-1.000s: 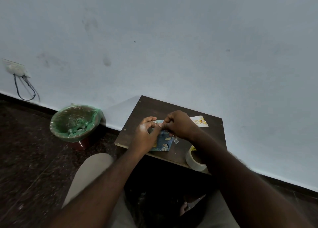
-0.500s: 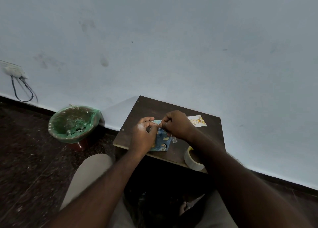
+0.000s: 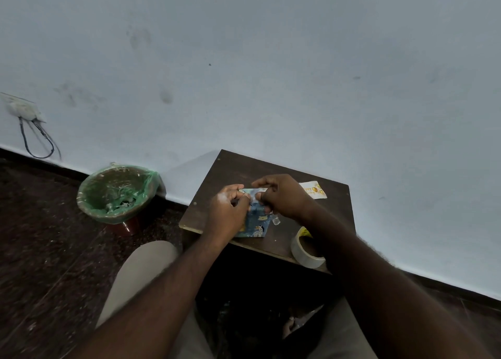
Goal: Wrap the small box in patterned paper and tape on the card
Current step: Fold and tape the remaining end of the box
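The small box in blue patterned paper (image 3: 257,223) lies on the dark wooden table (image 3: 233,169). My left hand (image 3: 227,212) presses on its left side with curled fingers. My right hand (image 3: 282,196) pinches the paper at the box's far top edge. Both hands cover most of the box. A white card with yellow print (image 3: 314,190) lies just behind my right hand. A roll of clear tape (image 3: 306,250) stands at the table's near right edge, next to my right forearm. A small piece of tape (image 3: 275,220) hangs by the box.
A bin lined with a green bag (image 3: 116,193) stands on the dark floor left of the table. The pale wall runs close behind the table. A wall socket with a looped cable (image 3: 27,115) is at far left. My knees are below the table's near edge.
The hands stay on the box. My right fingers have spread a little at the top edge of the paper. The view has shifted slightly.
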`<action>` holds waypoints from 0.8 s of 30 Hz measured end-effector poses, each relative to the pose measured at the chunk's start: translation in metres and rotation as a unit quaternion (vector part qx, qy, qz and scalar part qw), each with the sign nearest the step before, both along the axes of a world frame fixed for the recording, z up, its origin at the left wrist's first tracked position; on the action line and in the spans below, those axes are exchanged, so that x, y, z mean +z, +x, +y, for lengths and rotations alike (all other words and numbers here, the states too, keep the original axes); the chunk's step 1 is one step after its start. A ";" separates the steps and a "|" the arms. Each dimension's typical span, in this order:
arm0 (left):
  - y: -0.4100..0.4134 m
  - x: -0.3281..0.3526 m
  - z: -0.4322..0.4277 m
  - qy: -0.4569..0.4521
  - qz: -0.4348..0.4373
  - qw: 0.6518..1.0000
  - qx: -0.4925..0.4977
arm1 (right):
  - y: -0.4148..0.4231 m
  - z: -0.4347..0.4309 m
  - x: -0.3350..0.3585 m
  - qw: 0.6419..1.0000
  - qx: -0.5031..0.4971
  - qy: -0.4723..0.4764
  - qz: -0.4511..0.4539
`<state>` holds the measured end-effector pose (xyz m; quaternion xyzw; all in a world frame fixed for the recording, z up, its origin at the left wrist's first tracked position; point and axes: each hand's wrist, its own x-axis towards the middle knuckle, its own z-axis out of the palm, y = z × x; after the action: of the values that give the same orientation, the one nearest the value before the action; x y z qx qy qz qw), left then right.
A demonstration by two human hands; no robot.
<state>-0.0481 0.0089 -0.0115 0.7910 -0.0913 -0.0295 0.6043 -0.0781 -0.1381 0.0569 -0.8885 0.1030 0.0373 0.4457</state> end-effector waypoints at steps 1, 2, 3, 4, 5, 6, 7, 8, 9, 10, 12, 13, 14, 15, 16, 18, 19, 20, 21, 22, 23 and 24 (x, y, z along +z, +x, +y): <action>0.000 0.000 0.000 -0.002 0.001 1.000 -0.001 | -0.001 -0.002 0.000 1.000 -0.004 0.021 0.007; 0.000 0.001 0.000 -0.005 0.003 1.000 -0.003 | -0.001 -0.004 -0.001 0.999 -0.009 0.039 0.014; 0.000 0.001 0.000 -0.009 0.012 1.000 -0.003 | -0.001 -0.005 -0.001 0.998 -0.014 0.057 0.022; -0.001 0.002 0.000 -0.014 0.027 1.000 -0.003 | -0.001 -0.006 -0.002 0.996 -0.020 0.076 0.030; -0.002 0.003 0.001 -0.021 0.043 0.999 -0.003 | -0.001 -0.007 -0.002 0.994 -0.025 0.097 0.035; -0.003 0.004 0.001 -0.024 0.052 0.998 -0.002 | -0.001 -0.007 -0.002 0.992 -0.030 0.115 0.040; -0.004 0.005 0.002 -0.024 0.053 0.998 -0.001 | -0.002 -0.008 -0.001 0.990 -0.032 0.127 0.043; -0.004 0.006 0.002 -0.020 0.053 0.998 0.000 | -0.002 -0.008 0.000 0.990 -0.033 0.132 0.046; -0.004 0.006 0.002 -0.014 0.055 0.998 0.002 | -0.002 -0.009 0.000 0.990 -0.031 0.131 0.049; -0.004 0.007 0.001 -0.008 0.061 0.998 0.002 | -0.003 -0.009 0.000 0.990 -0.030 0.126 0.050; -0.004 0.008 0.001 -0.001 0.077 0.997 -0.002 | -0.003 -0.010 -0.001 0.992 -0.028 0.114 0.050; -0.004 0.008 0.001 0.002 0.082 0.997 -0.005 | -0.003 -0.009 -0.001 0.992 -0.031 0.109 0.049; -0.004 0.009 0.002 0.002 0.084 0.996 -0.006 | -0.002 -0.009 -0.002 0.993 -0.035 0.106 0.047; -0.004 0.009 0.003 -0.002 0.083 0.997 -0.007 | -0.002 -0.009 -0.003 0.993 -0.039 0.105 0.047; -0.004 0.008 0.003 -0.008 0.081 0.997 -0.007 | -0.002 -0.008 -0.003 0.993 -0.043 0.104 0.048; -0.005 0.007 0.004 -0.021 0.085 0.996 -0.003 | -0.001 -0.007 -0.003 0.992 -0.049 0.104 0.053; -0.005 0.007 0.004 -0.028 0.088 0.996 -0.001 | -0.001 -0.006 -0.003 0.992 -0.049 0.104 0.054; -0.005 0.007 0.004 -0.035 0.091 0.995 0.001 | -0.001 -0.006 -0.003 0.992 -0.049 0.103 0.055; -0.005 0.007 0.003 -0.043 0.092 0.995 0.002 | -0.001 -0.005 -0.002 0.992 -0.048 0.102 0.054; -0.006 0.007 0.004 -0.050 0.092 0.994 0.004 | -0.001 -0.004 -0.001 0.993 -0.047 0.099 0.054; -0.006 0.008 0.004 -0.055 0.093 0.994 0.006 | 0.000 -0.003 0.000 0.993 -0.045 0.095 0.055; -0.006 0.008 0.004 -0.060 0.095 0.994 0.006 | 0.000 -0.003 0.001 0.993 -0.043 0.092 0.058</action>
<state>-0.0544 0.0134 -0.0035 0.7478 -0.0305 -0.0952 0.6564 -0.0780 -0.1408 0.0582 -0.8347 0.1634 0.0791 0.5198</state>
